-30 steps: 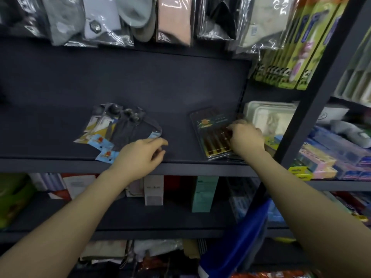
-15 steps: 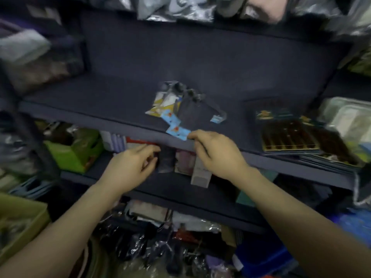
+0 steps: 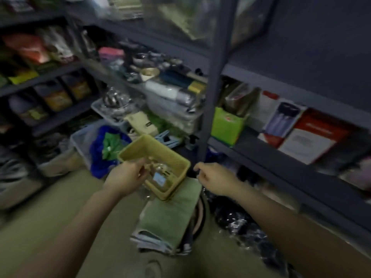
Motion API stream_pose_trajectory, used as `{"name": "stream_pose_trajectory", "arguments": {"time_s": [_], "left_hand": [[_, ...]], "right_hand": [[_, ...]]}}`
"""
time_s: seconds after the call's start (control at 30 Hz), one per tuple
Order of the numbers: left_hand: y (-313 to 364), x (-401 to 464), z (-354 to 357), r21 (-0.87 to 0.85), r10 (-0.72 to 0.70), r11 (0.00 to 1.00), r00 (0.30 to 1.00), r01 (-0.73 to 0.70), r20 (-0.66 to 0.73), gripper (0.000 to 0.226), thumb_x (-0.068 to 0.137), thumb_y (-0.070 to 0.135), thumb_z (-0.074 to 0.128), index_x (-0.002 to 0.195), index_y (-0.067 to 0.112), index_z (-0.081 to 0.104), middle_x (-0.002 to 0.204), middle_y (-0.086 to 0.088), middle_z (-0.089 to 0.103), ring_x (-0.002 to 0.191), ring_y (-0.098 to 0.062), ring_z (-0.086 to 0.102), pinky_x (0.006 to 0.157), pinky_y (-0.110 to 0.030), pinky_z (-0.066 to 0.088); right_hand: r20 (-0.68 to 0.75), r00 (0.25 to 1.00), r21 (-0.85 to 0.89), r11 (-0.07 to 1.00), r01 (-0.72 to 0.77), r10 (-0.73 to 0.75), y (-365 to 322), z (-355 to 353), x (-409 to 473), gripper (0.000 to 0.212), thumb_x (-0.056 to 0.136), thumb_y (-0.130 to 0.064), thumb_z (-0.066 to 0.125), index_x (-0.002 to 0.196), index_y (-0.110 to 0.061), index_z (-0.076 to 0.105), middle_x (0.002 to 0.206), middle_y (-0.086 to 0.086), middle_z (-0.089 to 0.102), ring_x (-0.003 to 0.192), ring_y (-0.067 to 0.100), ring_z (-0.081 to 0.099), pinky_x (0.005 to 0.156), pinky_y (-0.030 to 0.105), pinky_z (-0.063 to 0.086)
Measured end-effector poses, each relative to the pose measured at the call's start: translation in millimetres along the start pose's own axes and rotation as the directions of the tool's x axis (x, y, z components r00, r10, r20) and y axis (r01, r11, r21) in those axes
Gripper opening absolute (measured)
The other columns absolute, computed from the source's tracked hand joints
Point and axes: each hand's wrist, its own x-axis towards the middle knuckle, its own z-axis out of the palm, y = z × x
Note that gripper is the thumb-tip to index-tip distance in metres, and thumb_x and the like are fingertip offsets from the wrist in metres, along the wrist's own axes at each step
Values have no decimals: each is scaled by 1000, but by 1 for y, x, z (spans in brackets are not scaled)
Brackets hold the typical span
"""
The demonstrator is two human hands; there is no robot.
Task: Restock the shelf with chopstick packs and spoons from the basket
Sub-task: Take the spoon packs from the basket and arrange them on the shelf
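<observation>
We record one yellow-tan plastic basket [image 3: 154, 151] sitting on the far end of a folded green towel [image 3: 170, 215], which lies on a stack of cloth on the floor [image 3: 50, 217]. Inside the basket we make out clear-wrapped packs, one with a light-blue label [image 3: 159, 179] near the basket's near wall; blur prevents a firm count, and we cannot tell chopstick packs from spoons. Two hands are in view. The left hand [image 3: 126, 179] is over the basket's near-left rim, fingers curled down into it toward the packs; whether it has actually pinched one we cannot tell. The right hand [image 3: 214, 179] hangs just beside the basket's right corner, apart from it, fingers loosely curled with nothing in them. One dark grey shelf upright [image 3: 216, 77] rises behind the basket. To its right, on the lower shelf board [image 3: 281, 163], we count one bright green box [image 3: 227, 125] at the left end and one red-and-white box [image 3: 309, 137] farther along. Left of the basket sits one blue bag [image 3: 98, 151] with green material in it.
</observation>
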Motion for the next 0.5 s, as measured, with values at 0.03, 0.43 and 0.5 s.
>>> {"name": "stream_pose_trajectory", "arguments": {"time_s": [0.03, 0.43, 0.5], "left_hand": [[-26, 4, 0, -11, 1, 1000, 1000, -1, 11, 25, 86, 30, 45, 97, 11, 57, 87, -10, 65, 79, -31, 63, 63, -37, 50], [-183, 87, 93, -36, 73, 997, 989, -69, 127, 52, 78, 34, 24, 106, 9, 60, 91, -12, 60, 81, -30, 58, 58, -34, 49], [-186, 98, 105, -63, 115, 992, 987, -108, 117, 44, 78, 30, 30, 98, 8, 62, 86, -12, 62, 76, -29, 60, 55, -30, 45]], "right_hand": [[25, 1000, 14, 1000, -15, 15, -12, 17, 25, 26, 95, -27, 39, 112, -13, 51, 104, 13, 62, 93, 34, 61, 77, 44, 52], [502, 761, 448, 630, -635, 411, -38, 175, 250, 53, 94, -45, 42, 123, -2, 53, 105, 14, 54, 100, 23, 53, 79, 26, 33], [615, 683, 392, 598, -699, 395, -31, 194, 275, 51, 90, -50, 48, 109, -4, 58, 100, 13, 63, 93, 26, 61, 76, 30, 43]]}}
